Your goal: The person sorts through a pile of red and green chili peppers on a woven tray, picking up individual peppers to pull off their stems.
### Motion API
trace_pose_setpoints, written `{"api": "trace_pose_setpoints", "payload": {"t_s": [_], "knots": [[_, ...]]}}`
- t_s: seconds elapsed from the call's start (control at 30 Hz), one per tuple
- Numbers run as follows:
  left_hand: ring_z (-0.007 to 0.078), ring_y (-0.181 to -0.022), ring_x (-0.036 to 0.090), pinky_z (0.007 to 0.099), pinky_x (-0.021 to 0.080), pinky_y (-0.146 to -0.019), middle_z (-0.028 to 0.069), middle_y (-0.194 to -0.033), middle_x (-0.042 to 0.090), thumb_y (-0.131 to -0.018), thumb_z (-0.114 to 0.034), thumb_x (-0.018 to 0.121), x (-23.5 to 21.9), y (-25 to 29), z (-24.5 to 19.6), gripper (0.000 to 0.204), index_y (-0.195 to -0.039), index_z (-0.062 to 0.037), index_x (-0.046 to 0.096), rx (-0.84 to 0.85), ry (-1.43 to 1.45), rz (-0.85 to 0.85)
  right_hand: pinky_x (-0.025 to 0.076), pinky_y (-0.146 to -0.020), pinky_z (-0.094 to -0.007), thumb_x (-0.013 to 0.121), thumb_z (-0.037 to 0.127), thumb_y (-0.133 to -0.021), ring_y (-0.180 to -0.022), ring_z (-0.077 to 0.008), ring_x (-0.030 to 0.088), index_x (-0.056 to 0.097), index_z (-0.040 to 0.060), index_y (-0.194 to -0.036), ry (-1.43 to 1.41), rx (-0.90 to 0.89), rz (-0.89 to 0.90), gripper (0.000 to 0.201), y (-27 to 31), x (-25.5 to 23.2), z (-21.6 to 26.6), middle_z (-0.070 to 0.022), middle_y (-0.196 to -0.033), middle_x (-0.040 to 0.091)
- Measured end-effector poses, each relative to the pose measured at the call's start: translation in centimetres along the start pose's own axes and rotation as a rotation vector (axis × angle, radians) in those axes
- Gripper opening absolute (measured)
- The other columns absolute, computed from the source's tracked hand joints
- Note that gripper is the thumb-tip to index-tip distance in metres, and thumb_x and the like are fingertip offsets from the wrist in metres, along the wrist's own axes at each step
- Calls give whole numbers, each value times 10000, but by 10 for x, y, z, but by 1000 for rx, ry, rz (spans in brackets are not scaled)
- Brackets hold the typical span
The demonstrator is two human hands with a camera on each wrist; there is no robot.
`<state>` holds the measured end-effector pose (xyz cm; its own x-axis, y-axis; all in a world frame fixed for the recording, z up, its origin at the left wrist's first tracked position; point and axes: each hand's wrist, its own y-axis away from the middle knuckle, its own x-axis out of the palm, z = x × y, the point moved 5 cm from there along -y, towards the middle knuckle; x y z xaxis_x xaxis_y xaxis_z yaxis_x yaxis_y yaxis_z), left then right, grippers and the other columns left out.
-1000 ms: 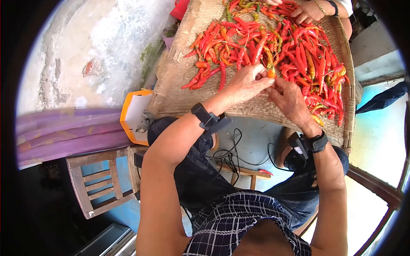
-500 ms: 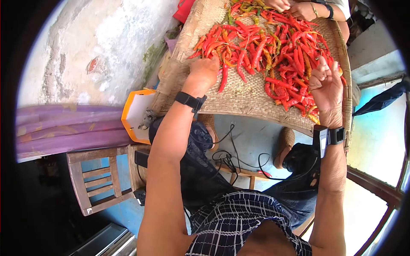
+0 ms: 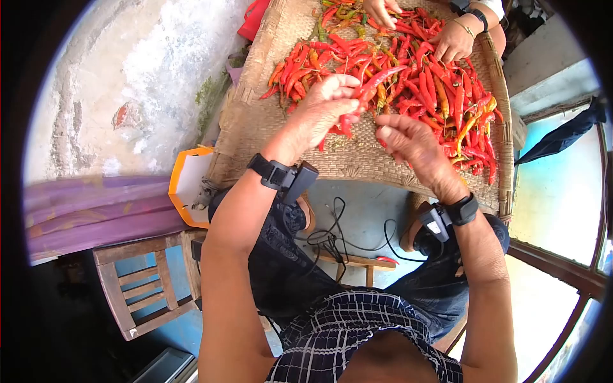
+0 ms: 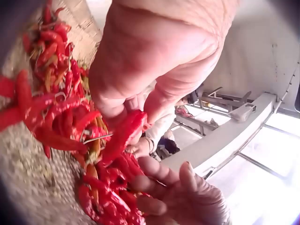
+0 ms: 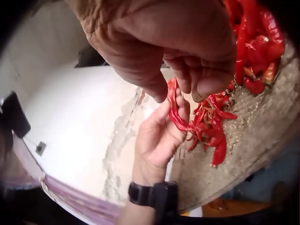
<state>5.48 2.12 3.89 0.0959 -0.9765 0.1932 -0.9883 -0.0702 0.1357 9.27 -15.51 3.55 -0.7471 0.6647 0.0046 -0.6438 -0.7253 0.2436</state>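
Note:
My left hand (image 3: 313,118) pinches a red chili pepper (image 3: 383,76) between thumb and fingers above the woven tray (image 3: 246,121). In the left wrist view this chili (image 4: 123,136) is glossy, and its stem end pokes out between thumb and fingertip. My right hand (image 3: 418,147) is close by on the right, its fingers loosely bent with nothing seen in them. From the right wrist, its thumb and fingers stand apart, with the held chili (image 5: 174,110) visible past the gap. Beneath both hands lie heaped red chilies (image 3: 440,89), some orange or greenish.
Across the tray, another person's hands (image 3: 456,39) reach into the chilies. A yellow-edged white box (image 3: 190,185) stands by the tray's left corner, near a wooden chair (image 3: 143,281). Black cables (image 3: 329,239) lie on the floor below. Windows (image 3: 562,185) border the right side.
Both hands met at an orange chili, then parted, the left to the left pile and the right over the right side. Now they are close again, the left with a red chili.

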Motion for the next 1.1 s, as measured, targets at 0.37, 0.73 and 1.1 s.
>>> {"api": "trace_pose_setpoints", "payload": {"t_s": [0.37, 0.73, 1.1], "knots": [[102, -833, 574, 223, 485, -719, 31, -924, 589, -846, -41, 620, 25, 3, 31, 252, -1078, -35, 521, 35, 129, -94, 395, -500, -195, 599, 307, -902, -593, -45, 495, 600, 13, -947, 158, -73, 61, 298, -8, 14, -17, 10, -727, 566], [54, -781, 553, 221, 483, -690, 18, -890, 588, -893, -155, 591, 30, 8, 23, 196, -1043, -33, 558, 15, -124, 5, 403, -456, -176, 613, 281, -893, -563, -42, 500, 630, 28, -972, -148, 146, 6, 266, -7, 15, -24, 29, -714, 560], [389, -886, 589, 449, 484, -756, 191, -955, 609, -782, -183, 616, -20, 21, -8, 341, -1077, -34, 528, 61, -1426, -78, 416, -575, -230, 551, 411, -907, -683, -110, 503, 554, 21, -1027, -935, -381, -328, 408, -9, -89, 34, -42, -802, 564]]}}
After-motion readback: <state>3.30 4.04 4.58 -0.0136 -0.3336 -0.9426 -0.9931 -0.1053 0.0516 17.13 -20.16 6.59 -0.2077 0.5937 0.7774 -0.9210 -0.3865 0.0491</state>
